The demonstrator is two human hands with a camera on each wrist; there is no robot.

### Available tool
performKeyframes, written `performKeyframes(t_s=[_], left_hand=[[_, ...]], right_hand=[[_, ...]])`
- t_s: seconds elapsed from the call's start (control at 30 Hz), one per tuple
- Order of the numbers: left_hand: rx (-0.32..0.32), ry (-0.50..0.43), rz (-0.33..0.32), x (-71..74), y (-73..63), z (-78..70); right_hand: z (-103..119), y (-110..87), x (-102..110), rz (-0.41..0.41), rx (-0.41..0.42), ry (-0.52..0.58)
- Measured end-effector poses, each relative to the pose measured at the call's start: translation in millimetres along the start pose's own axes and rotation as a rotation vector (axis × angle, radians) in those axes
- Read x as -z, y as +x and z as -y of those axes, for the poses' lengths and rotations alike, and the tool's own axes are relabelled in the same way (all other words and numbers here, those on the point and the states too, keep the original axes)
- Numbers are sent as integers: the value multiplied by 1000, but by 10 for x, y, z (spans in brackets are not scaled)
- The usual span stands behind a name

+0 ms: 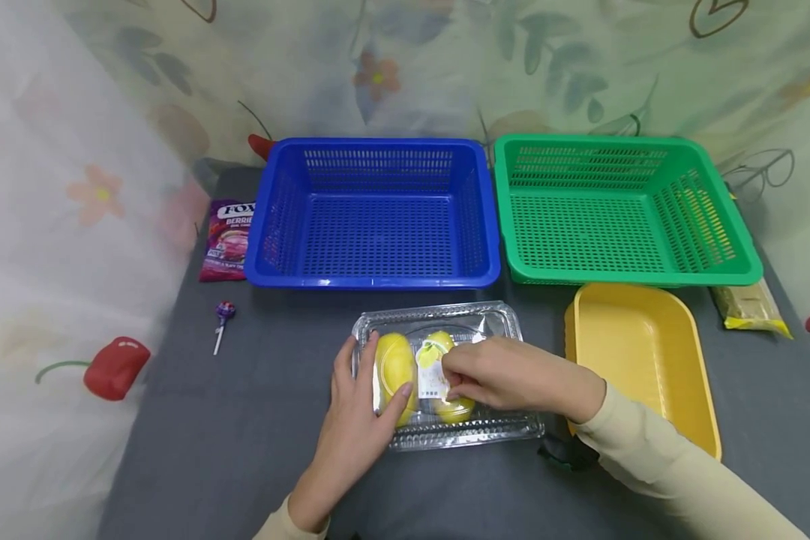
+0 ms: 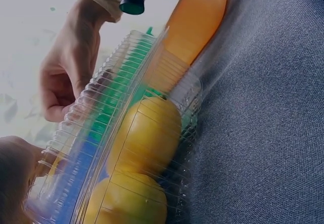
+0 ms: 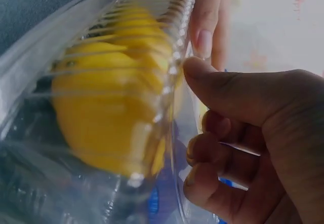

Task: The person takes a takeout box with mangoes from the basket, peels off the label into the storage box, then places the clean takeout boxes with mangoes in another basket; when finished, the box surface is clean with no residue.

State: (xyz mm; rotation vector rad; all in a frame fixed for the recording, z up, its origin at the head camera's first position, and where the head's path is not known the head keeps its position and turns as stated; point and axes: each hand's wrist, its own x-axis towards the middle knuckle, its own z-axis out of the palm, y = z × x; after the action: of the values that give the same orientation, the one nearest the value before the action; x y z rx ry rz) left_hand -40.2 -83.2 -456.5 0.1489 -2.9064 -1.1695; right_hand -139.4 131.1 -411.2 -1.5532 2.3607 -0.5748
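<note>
A clear plastic clamshell box (image 1: pixel 445 442) with yellow, lemon-like fruits (image 1: pixel 397 371) inside lies closed on the table. The fruits (image 2: pixel 147 133) also show through its ribbed side in the left wrist view. On the lid is a white label (image 1: pixel 433 380) with lemons printed on it. My left hand (image 1: pixel 358 416) rests on the left part of the lid, fingers spread and fairly straight. With curled fingers, my right hand (image 1: pixel 496 373) touches the label's right side. In the right wrist view, the right thumb (image 3: pixel 223 89) presses at the lid and nothing shows between thumb and fingers.
Behind the box stand a blue basket (image 1: pixel 371 282) and a green basket (image 1: pixel 621 276). A yellow tub (image 1: pixel 637 337) sits right, beneath my right forearm. A lollipop (image 1: pixel 224 319) and a purple candy bag (image 1: pixel 226 244) lie left; a yellow-edged packet (image 1: pixel 752 307) lies far right.
</note>
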Motion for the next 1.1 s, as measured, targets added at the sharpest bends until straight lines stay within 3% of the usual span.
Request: performKeyframes(t_s=[0.63,0.8,0.9,1.1], left_hand=[[23,-2,18,4,1,-8],[27,-4,24,1,1,-4],[24,-2,26,5,2,0],[20,7,21,17,1,2]], right_hand=[[-8,43,14,35,10,38],[5,35,-4,-1,57,14],[39,19,-21,-23,89,-54],[119,-36,-87,-29,150,-326]])
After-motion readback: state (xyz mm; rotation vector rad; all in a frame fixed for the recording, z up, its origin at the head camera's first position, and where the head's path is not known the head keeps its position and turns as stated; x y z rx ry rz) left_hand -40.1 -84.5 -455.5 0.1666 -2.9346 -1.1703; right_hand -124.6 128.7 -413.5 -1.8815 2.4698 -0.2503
